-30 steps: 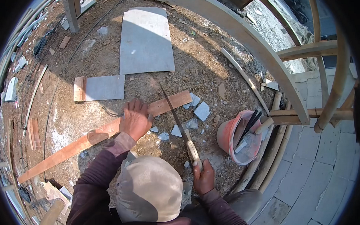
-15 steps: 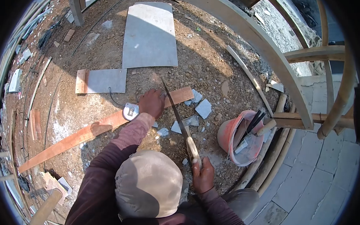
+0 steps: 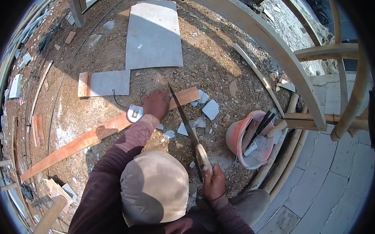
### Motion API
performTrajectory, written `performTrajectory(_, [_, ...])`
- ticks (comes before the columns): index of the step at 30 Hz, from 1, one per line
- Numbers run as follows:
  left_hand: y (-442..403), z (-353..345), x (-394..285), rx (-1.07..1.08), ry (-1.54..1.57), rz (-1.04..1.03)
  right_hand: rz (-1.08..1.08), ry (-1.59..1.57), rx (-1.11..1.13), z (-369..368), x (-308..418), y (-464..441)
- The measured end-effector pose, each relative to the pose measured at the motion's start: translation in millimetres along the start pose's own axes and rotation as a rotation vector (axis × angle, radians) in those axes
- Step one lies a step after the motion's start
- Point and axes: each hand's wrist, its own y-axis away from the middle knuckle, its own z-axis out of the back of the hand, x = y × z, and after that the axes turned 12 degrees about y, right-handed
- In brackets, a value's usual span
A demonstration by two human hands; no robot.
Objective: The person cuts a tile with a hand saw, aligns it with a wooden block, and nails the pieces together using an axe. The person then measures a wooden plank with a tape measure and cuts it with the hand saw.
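A long reddish plank (image 3: 81,145) lies diagonally on the ground. My left hand (image 3: 157,105) grips it near its right end, fingers over the far edge. Just left of that hand, a white and grey tape measure (image 3: 134,114) rests on the plank. My right hand (image 3: 213,183) is wrapped round the wooden handle of a saw (image 3: 183,115). The dark blade points away from me and crosses the plank just right of my left hand. Whether its teeth touch the wood I cannot tell.
A large grey sheet (image 3: 153,35) and a smaller one (image 3: 110,83) lie beyond the plank. A pink bucket (image 3: 233,138) with tools stands at right, near bamboo poles (image 3: 280,163) and a curved timber frame (image 3: 271,40). Broken white pieces (image 3: 210,109) lie beside the plank.
My left hand has moved right and forward along the plank, closer to the blade, uncovering the tape measure. My right hand still holds the saw, almost in the same place.
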Motion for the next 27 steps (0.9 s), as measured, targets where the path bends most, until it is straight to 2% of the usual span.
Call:
performTrajectory(5, [-4,-5,5,-0.007,0.039,-0.009,0.034,-0.036,-0.034,-27,21,-60])
performTrajectory(10, [-4,-3,4,0.010,0.041,0.013,-0.027,-0.010,-0.014,4,1,10])
performTrajectory(13, [-1,-3,5,0.014,0.035,0.007,-0.028,0.080,-0.004,-13,10,-21])
performTrajectory(16, [-7,1,2,-0.004,0.056,-0.008,0.038,0.019,-0.031,-37,10,-49])
performTrajectory(21, [-1,-4,6,-0.045,0.036,-0.029,-0.062,0.066,0.028,-3,1,3])
performTrajectory(23, [-1,0,4,0.032,0.052,0.023,-0.045,0.080,-0.031,-15,6,-2])
performTrajectory(24, [-3,2,2,0.068,0.059,0.039,0.037,0.089,-0.081,-26,8,-20])
performTrajectory(27, [-7,7,3,0.113,0.121,0.072,-0.011,-0.024,-0.083,-35,13,-38])
